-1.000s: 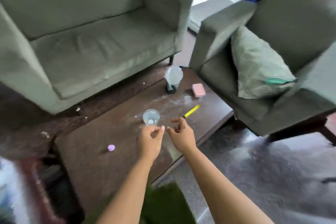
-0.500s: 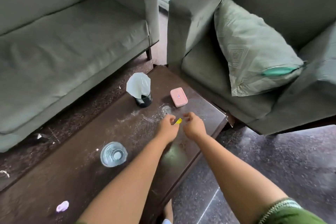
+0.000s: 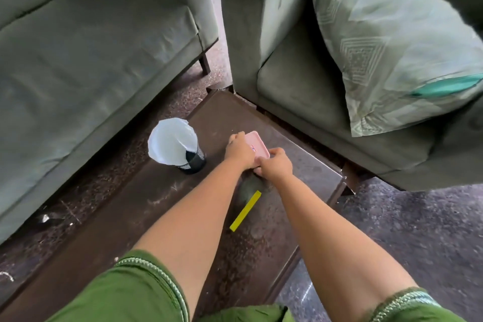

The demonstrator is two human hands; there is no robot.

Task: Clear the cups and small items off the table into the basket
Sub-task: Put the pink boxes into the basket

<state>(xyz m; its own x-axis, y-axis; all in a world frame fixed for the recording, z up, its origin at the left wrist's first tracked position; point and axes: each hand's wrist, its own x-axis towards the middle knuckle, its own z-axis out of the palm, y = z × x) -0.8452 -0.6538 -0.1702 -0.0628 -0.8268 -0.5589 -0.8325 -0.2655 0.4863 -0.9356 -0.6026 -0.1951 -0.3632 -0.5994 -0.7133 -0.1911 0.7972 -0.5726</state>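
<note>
While both hands are stretched out to the far end, the biggest things are seen first: two green sofas (image 3: 91, 60) set in a corner, with a patterned cushion (image 3: 386, 47) leaned on the right one. Between them the dark brown table (image 3: 130, 217) is placed, dusty and marked with white smudges. On it a black mesh cup (image 3: 194, 162) is stood upright near the left edge, and white paper (image 3: 171, 141) is stuffed in it, most likely to keep it from spilling out. Just beside it a pink box (image 3: 257, 145) is held from two sides. The left hand (image 3: 239, 150) is curled on its far left edge and the right hand (image 3: 277, 165) is clamped on its near corner, probably so it can be lifted flat. A yellow strip (image 3: 245, 210) is left lying on the table between the two arms. No basket is seen, so the box must be carried off to it.
</note>
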